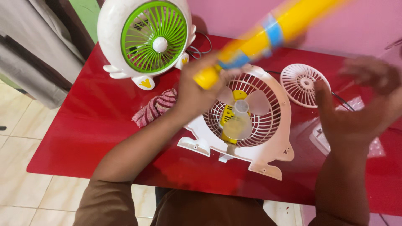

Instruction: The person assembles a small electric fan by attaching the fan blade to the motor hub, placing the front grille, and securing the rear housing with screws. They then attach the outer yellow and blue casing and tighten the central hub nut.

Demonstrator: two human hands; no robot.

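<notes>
One view, head camera. Left hand (197, 94): clenched round yellow tool with blue bands (255, 39), blurred, raised over opened white fan housing (268, 142) lying flat on red table (83, 125). Exposed translucent blades (240, 115), yellow hub. Right hand (356, 113): released, fingers spread, holding nothing, near detached white grille (299, 83). Assembled green-grilled fan (146, 37) upright behind; striped cloth (157, 106) beside. Risk, judged: long tool may strike bare blades or upright fan; right hand steadies nothing, so housing could slide.

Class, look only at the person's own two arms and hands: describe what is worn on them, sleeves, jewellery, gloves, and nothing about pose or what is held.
Both hands, left hand and right hand, are bare: no gloves, and no rings or watch can be made out, though motion blur softens the right one. The forearms are uncovered. Brown short sleeves cover the upper arms, matching the brown shirt.
</notes>
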